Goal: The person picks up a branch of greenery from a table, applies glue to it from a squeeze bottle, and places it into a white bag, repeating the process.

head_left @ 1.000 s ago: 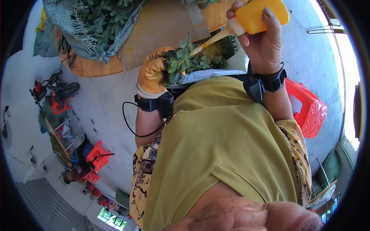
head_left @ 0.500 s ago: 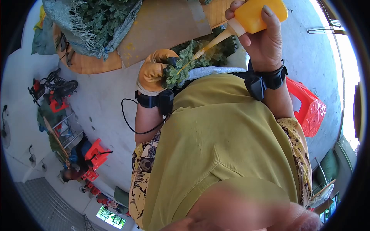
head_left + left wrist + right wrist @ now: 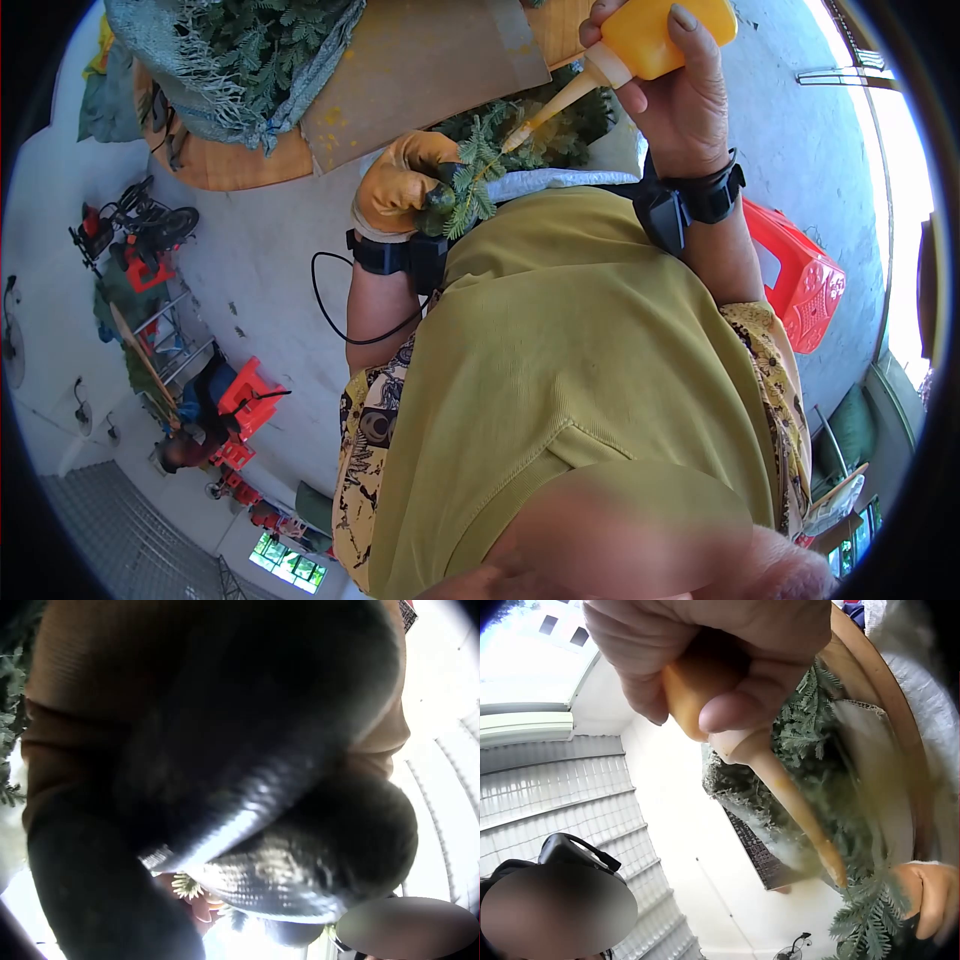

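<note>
My left hand (image 3: 400, 190), in a tan work glove with dark coated fingers, pinches a green feathery leaf sprig (image 3: 468, 192). Bare, my right hand (image 3: 688, 125) grips a yellow squeeze bottle (image 3: 660, 40) tilted nozzle-down. Its long tapered nozzle (image 3: 550, 112) points left, with the tip right at the sprig's stem. In the right wrist view the nozzle (image 3: 799, 806) ends close against the sprig (image 3: 870, 915), beside the gloved left hand (image 3: 932, 900). The glove's dark fingers (image 3: 300, 855) fill most of the left wrist view and hide nearly all of the sprig there.
More greenery (image 3: 575, 130) lies in a white sack (image 3: 560, 180) on the lap. Beyond stands a wooden table (image 3: 225, 165) with a stained cardboard sheet (image 3: 420, 85) and a frayed woven sack (image 3: 150, 35) of branches. A red plastic stool (image 3: 800, 275) is at the right.
The sprig has turned in my left hand, its leaves now hanging lower, and the gloved fingers have closed in. My right hand and the bottle have shifted slightly left, the nozzle staying at the sprig.
</note>
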`<state>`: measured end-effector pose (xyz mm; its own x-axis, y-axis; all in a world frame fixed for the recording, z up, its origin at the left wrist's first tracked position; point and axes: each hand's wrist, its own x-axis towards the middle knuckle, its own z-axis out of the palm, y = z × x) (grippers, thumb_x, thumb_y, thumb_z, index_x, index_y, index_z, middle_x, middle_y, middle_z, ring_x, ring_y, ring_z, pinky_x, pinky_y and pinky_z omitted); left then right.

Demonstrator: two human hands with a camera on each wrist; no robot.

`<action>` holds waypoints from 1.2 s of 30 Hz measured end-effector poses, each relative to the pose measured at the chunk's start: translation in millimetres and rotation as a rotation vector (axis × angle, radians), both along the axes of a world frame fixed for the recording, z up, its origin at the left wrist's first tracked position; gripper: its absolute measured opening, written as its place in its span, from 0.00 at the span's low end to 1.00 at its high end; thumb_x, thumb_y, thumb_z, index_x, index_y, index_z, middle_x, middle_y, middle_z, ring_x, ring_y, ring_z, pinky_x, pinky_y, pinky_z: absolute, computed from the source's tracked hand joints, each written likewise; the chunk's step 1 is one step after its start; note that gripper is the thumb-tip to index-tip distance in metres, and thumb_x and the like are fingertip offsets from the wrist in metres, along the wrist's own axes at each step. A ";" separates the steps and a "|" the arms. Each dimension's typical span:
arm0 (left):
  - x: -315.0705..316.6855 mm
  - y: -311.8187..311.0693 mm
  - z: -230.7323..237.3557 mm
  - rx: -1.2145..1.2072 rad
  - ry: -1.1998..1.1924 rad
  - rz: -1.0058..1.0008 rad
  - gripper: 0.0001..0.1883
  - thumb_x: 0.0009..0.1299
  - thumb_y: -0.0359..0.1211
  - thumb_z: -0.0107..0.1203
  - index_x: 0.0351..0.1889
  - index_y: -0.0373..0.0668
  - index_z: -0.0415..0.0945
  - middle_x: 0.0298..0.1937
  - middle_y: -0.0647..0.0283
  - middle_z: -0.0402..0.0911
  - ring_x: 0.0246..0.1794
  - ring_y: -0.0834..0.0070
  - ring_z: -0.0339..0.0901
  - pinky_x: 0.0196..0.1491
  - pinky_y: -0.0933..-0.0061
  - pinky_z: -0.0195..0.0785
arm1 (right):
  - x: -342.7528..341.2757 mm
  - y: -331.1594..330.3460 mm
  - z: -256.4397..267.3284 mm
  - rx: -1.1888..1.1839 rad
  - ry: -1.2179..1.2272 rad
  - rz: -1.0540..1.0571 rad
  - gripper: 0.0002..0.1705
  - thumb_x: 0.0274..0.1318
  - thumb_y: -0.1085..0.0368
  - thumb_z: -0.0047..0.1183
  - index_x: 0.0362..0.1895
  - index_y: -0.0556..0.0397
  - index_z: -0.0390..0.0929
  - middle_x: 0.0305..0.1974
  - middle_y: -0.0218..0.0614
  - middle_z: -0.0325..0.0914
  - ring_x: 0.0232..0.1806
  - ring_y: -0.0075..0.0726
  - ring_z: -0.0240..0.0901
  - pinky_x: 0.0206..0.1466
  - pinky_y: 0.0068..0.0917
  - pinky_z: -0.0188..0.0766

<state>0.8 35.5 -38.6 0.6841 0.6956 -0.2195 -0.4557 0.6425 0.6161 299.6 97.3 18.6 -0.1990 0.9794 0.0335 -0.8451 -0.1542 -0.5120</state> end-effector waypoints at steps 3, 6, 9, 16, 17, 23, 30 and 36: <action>5.5 -0.3 4.0 0.021 0.017 0.042 0.24 0.50 0.34 0.73 0.39 0.28 0.76 0.30 0.56 0.82 0.25 0.73 0.79 0.28 0.74 0.74 | 0.7 2.5 -4.8 0.035 -0.030 0.001 0.23 0.63 0.52 0.54 0.50 0.60 0.72 0.39 0.55 0.80 0.15 0.35 0.71 0.17 0.18 0.68; 4.2 1.6 5.7 0.042 0.052 -0.006 0.28 0.49 0.41 0.76 0.38 0.28 0.77 0.31 0.57 0.83 0.27 0.75 0.78 0.31 0.77 0.72 | 4.2 6.1 -10.2 0.062 -0.005 0.027 0.24 0.63 0.52 0.54 0.50 0.60 0.72 0.39 0.55 0.80 0.15 0.36 0.71 0.16 0.19 0.68; 3.3 5.3 4.9 0.088 0.054 -0.067 0.29 0.48 0.44 0.76 0.36 0.28 0.78 0.30 0.58 0.82 0.26 0.75 0.77 0.31 0.78 0.71 | 7.6 4.0 -6.6 0.019 0.049 0.014 0.24 0.62 0.52 0.54 0.50 0.60 0.72 0.39 0.56 0.79 0.15 0.36 0.71 0.16 0.20 0.67; 8.1 7.5 5.3 0.121 0.051 -0.057 0.21 0.46 0.35 0.69 0.32 0.29 0.79 0.30 0.57 0.82 0.27 0.74 0.77 0.32 0.76 0.71 | 4.7 3.5 -9.0 0.026 0.047 0.061 0.23 0.62 0.53 0.54 0.50 0.60 0.71 0.41 0.58 0.79 0.14 0.36 0.69 0.16 0.21 0.67; 9.1 7.1 6.0 0.092 0.007 -0.043 0.18 0.45 0.30 0.66 0.32 0.29 0.79 0.30 0.56 0.82 0.27 0.73 0.77 0.32 0.75 0.71 | 3.5 2.4 -9.1 0.023 0.047 0.062 0.23 0.62 0.53 0.54 0.50 0.60 0.71 0.41 0.58 0.79 0.14 0.36 0.69 0.16 0.21 0.67; 6.8 9.4 1.6 0.102 -0.033 -0.092 0.17 0.46 0.28 0.65 0.33 0.29 0.79 0.32 0.54 0.83 0.29 0.71 0.78 0.35 0.74 0.73 | -0.1 0.9 -9.6 0.029 0.061 0.081 0.22 0.62 0.53 0.54 0.48 0.59 0.72 0.40 0.57 0.79 0.14 0.36 0.69 0.17 0.21 0.68; 4.4 7.3 -5.2 0.074 -0.051 -0.073 0.17 0.47 0.28 0.66 0.34 0.29 0.78 0.31 0.55 0.83 0.28 0.72 0.79 0.33 0.74 0.73 | 0.9 0.5 -13.9 0.024 0.020 0.069 0.21 0.63 0.53 0.54 0.49 0.59 0.72 0.40 0.56 0.80 0.15 0.35 0.70 0.17 0.20 0.67; 3.7 4.6 -7.2 0.048 -0.055 -0.090 0.19 0.49 0.30 0.70 0.36 0.29 0.78 0.31 0.56 0.83 0.26 0.73 0.79 0.30 0.76 0.73 | 3.5 2.4 -18.0 0.044 0.029 0.041 0.21 0.63 0.54 0.54 0.49 0.58 0.72 0.40 0.54 0.80 0.16 0.34 0.71 0.17 0.20 0.68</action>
